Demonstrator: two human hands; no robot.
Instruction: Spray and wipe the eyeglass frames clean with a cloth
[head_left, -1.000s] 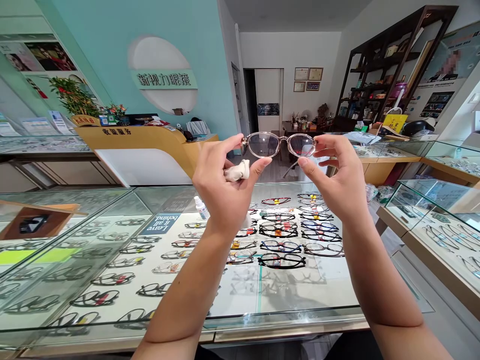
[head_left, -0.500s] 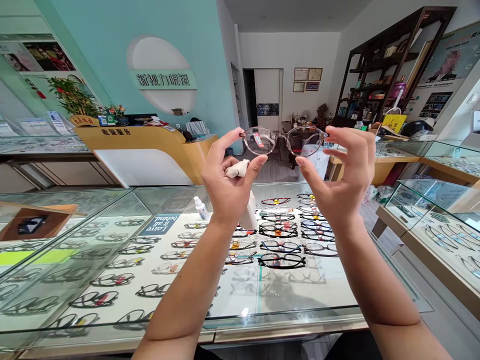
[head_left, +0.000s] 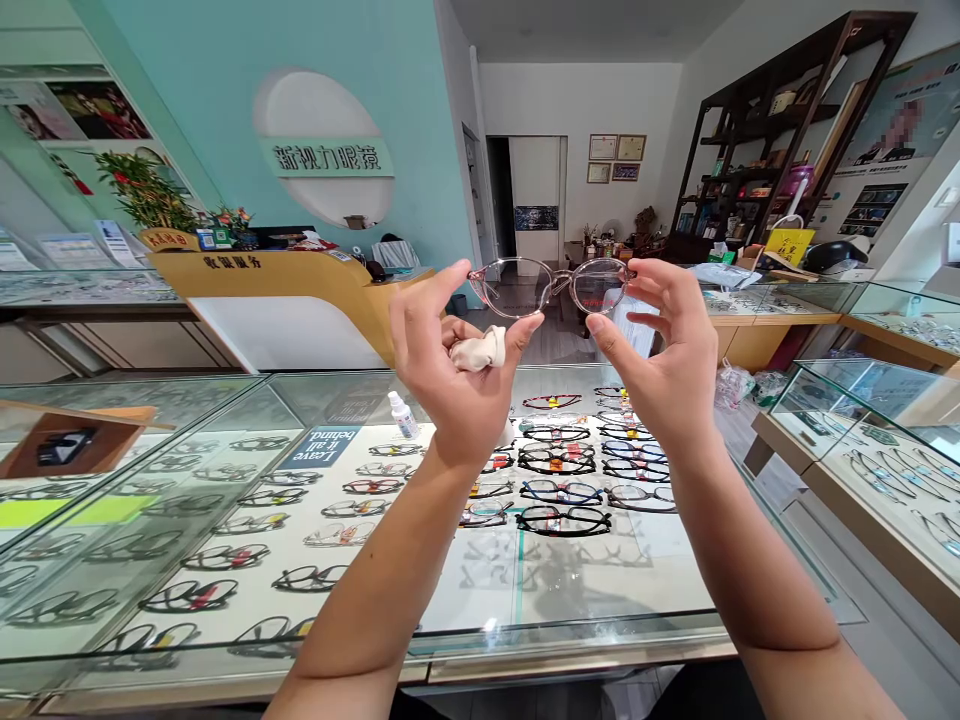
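Round-lensed glasses with a thin, clear-looking frame [head_left: 561, 283] are held up in the air between my two hands, above the glass display case. My left hand [head_left: 461, 350] grips the left end of the frame by finger and thumb, and a crumpled off-white cloth [head_left: 478, 349] is tucked in its palm. At the other end, my right hand [head_left: 664, 350] pinches the frame's right side, its thumb under the right lens. A small white spray bottle [head_left: 403, 416] stands on the glass behind my left wrist.
Beneath the hands, a glass display case [head_left: 600, 645] holds rows of eyeglasses [head_left: 563, 521]. A wooden tray [head_left: 67, 440] is at the left. Another glass case [head_left: 885, 450] runs along the right. Further back are a yellow counter [head_left: 300, 290] and a dark shelf [head_left: 780, 120].
The glasses have turned, their right side now farther from me and slightly left. Both hands shifted left with them. The cloth hanging below my left hand shows less.
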